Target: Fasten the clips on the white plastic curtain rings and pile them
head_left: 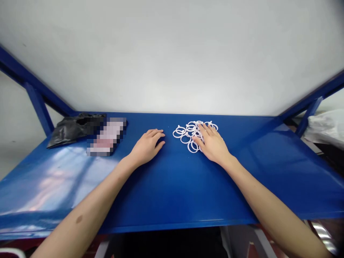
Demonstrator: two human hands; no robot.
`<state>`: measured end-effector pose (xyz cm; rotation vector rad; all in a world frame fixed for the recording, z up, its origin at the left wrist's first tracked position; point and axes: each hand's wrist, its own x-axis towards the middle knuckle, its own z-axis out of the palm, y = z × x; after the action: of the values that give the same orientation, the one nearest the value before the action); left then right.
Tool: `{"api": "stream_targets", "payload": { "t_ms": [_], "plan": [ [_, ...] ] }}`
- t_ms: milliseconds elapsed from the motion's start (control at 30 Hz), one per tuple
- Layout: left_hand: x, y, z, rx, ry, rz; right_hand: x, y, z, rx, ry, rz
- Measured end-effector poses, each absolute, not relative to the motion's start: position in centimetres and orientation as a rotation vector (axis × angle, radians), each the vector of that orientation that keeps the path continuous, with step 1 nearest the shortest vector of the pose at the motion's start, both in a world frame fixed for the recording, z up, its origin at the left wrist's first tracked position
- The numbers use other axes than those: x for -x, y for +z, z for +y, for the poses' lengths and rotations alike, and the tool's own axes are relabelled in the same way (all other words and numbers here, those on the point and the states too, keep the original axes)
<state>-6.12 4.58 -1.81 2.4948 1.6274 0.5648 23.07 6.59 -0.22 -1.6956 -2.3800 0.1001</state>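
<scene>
A loose pile of several white plastic rings [188, 133] lies on the blue metal table [174, 186], right of centre near the back. My right hand [212, 143] rests palm down on the right part of the pile, fingers stretched flat over the rings. My left hand [148, 145] lies flat on the bare table just left of the pile, fingers together and slightly curled, touching no ring and holding nothing.
A crumpled black plastic bag [75, 128] lies at the back left of the table. Beside it sits a flat blurred-out pinkish object [107, 138]. A white wall stands behind the table, blue frame struts rise at both sides, and white material [326, 125] lies beyond the right edge.
</scene>
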Motion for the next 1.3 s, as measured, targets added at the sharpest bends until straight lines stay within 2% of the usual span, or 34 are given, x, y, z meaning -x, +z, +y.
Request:
{"api": "stream_targets", "payload": {
  "t_ms": [267,800,1167,1300],
  "plan": [
    [6.1,-1.9,4.7,-2.497,0.564,1.615,-23.9,-0.2,7.0,1.828,0.008,-2.386],
    [5.5,-0.5,4.1,-2.350,0.746,1.724,-23.2,-0.5,6.5,1.663,-0.087,-2.438],
    [6.1,-1.0,4.3,-2.447,0.691,1.554,-23.5,-0.3,7.8,1.612,-0.041,-2.437],
    [6.0,-0.9,4.1,-2.475,0.664,1.536,-22.5,0.6,6.6,1.408,-0.120,-2.453]
  ]
}}
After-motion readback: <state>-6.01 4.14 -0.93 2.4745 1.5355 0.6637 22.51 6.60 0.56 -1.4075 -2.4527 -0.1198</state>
